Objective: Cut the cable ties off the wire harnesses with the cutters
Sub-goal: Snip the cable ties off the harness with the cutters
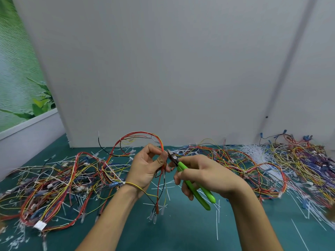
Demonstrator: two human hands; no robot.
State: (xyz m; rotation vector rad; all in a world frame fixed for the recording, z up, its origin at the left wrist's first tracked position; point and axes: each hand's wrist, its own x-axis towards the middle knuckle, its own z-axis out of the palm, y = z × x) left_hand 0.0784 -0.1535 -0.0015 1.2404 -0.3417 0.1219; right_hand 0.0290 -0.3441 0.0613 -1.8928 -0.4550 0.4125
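Green-handled cutters [192,182] clenched in right hand [204,175], tip at harness [159,156] pinched by left hand [146,167]; teal surface [181,230] littered with ties [217,220]; no readable writing.

Wire heaps [54,183] crowd the mat [181,232] on the left and right. Between them, near the front edge, only scattered tie offcuts [216,223] lie. A white wall [163,69] closes the back.

A single head-worn wide-angle view looks forward and down from close above the green counter [181,232], facing the white wall [163,69] behind it.
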